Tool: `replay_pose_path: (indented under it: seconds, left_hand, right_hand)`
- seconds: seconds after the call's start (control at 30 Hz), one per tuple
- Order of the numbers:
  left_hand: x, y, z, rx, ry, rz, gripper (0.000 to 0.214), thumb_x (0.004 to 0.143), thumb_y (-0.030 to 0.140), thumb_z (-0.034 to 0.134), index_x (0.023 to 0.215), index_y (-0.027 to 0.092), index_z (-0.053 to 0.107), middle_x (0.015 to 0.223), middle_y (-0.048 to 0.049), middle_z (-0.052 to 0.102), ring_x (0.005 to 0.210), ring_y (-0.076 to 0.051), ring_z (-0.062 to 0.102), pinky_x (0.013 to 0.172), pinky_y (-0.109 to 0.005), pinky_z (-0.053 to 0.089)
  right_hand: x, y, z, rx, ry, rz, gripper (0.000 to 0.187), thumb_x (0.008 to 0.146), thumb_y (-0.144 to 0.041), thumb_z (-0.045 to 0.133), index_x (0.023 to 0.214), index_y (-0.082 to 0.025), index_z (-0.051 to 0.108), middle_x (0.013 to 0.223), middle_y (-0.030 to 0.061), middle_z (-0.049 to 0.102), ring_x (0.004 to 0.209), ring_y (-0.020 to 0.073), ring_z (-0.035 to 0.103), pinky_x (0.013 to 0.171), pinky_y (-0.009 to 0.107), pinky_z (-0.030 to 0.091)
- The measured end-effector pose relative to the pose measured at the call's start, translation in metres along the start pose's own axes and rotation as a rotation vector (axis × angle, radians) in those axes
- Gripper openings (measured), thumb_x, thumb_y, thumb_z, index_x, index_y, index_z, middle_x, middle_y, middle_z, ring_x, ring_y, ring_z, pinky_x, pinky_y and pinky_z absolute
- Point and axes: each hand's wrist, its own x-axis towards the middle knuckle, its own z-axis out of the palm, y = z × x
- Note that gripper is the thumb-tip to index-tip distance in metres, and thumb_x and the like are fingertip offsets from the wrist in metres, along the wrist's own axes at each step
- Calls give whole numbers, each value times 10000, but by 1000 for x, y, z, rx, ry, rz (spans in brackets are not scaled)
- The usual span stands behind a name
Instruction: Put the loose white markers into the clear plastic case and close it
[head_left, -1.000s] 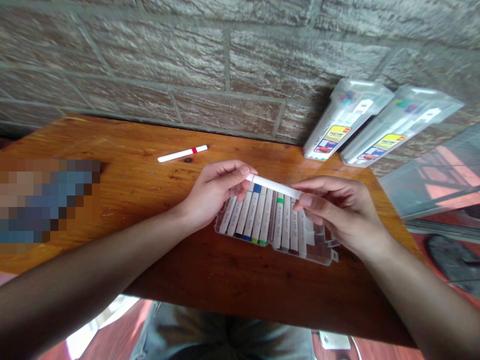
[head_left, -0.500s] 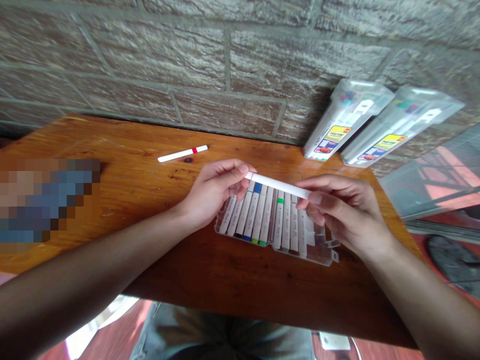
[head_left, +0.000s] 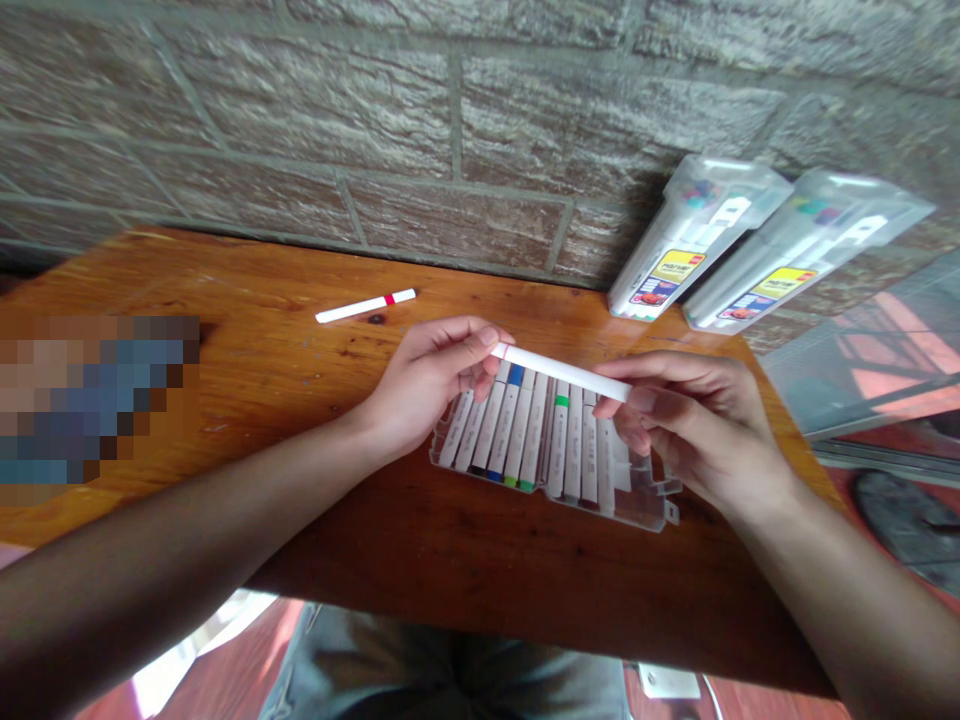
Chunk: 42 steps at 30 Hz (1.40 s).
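Observation:
A white marker pen [head_left: 562, 371] with a thin reddish ring near its left end is held level between my two hands. My left hand [head_left: 435, 380] pinches the ringed end between thumb and fingers. At the other end, the thumb and fingers of my right hand [head_left: 697, 420] close on the tip. Below the pen lies an open clear plastic case [head_left: 637, 512] with several white markers [head_left: 514, 430] side by side in it, some with blue or green bands. My hands hide part of the case.
Another white marker with a red band [head_left: 365, 306] lies farther back on the wooden table [head_left: 247, 290]. Two closed clear marker cases [head_left: 660, 245] stand by the brick wall [head_left: 525, 110] at the back right. A blurred-out patch [head_left: 90, 400] covers something at left.
My right hand has shifted very slightly to the right, and a little more of the pen's right end shows. My left hand keeps its place and grip.

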Motion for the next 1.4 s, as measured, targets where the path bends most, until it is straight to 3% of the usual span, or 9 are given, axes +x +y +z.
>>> replay_pose_path:
  seconds: [1.0,1.4]
  left_hand:
    - [-1,2,0,1,0,-9,207,868,265,795,728,124,735,708,-16,638,559,-78,538,555,-206,432]
    - [1,-1,-3,67,16,-5,158,896,281,770,834,136,768,673,-8,649,573,-91,545,549,-208,430]
  right_hand:
    - [-1,-1,-1,90,-42,-3,183,810,-236,863,987,-270,894,748,46,814,461,112,571,422,263,428]
    - [4,4,-4,99,13,-47,159,892,-221,772,996,-256,888,777,54,828,430,126,604,404,257,452]
